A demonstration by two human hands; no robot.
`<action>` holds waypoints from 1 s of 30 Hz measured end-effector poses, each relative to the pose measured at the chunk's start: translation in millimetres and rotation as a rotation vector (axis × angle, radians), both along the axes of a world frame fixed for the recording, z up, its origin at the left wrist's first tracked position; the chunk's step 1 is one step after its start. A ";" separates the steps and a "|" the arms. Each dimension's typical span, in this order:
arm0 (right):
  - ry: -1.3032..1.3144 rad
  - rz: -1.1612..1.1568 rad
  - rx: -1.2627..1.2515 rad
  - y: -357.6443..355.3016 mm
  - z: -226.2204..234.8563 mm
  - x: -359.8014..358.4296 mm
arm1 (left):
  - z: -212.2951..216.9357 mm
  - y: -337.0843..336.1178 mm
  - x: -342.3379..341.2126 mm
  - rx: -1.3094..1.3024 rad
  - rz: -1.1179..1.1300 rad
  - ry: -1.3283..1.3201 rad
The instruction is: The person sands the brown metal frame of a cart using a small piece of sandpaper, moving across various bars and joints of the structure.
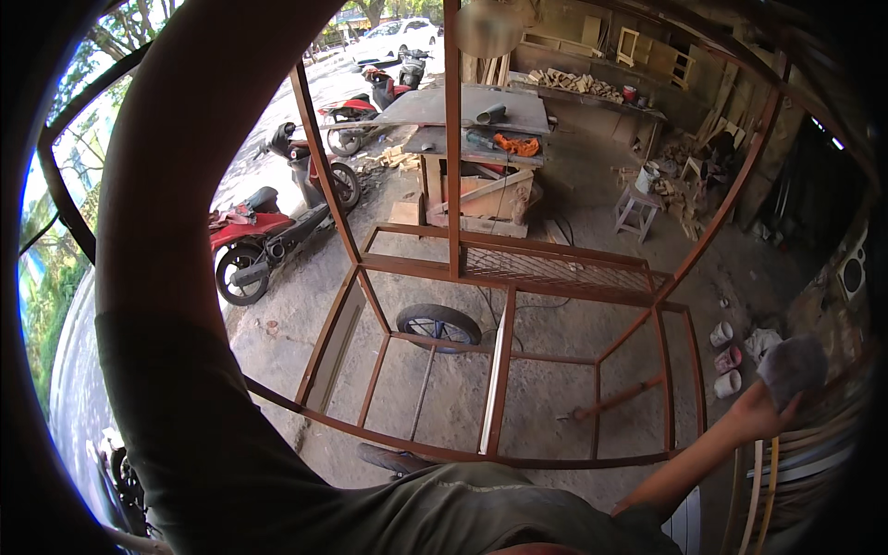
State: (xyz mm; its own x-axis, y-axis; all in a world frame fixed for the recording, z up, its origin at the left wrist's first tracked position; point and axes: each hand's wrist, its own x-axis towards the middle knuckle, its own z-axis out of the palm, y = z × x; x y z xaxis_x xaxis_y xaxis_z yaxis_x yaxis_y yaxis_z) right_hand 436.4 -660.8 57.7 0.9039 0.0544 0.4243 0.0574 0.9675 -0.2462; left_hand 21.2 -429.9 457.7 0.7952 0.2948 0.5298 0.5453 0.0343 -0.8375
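Note:
My right hand (764, 415), at the lower right, is closed round a soft-looking grey wad (794, 366), perhaps a cloth or sponge. It is out beyond the right side of a brown-painted cart frame (499, 370). My left arm (162, 231) rises along the left side and leaves at the top edge, so its hand is out of sight. Posts, rails and a mesh panel (555, 267) make up the frame. Below it show a spoked wheel (438, 326) and part of a second wheel (393, 457).
Beyond the frame, a workbench (462, 109) bears an orange cloth (517, 144). Red motorbikes (254, 222) stand at the left. A stool (636, 211), wood scraps and several paint-stained cans (728, 383) are on the right. Long strips (777, 481) lie by my right forearm.

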 end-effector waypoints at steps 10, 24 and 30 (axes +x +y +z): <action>0.266 0.155 -0.528 26.4 -146.4 -48.0 | -27.8 27.3 -69.6 -0.173 -0.334 -0.217; 0.269 0.095 -0.532 17.8 -154.4 -37.6 | -43.1 44.7 -408.4 0.184 0.221 -0.095; 0.284 0.208 -0.565 20.1 -167.4 -56.5 | -28.7 -11.8 -245.6 -0.025 0.203 -0.465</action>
State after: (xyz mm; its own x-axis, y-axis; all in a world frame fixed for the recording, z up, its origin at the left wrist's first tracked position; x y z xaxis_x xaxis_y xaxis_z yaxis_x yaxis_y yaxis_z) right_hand 379.9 -640.7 -109.7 0.9228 0.3843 0.0262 -0.2589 0.6691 -0.6966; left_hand -224.4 -441.7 428.9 0.4021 0.4361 0.8051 0.8452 0.1614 -0.5095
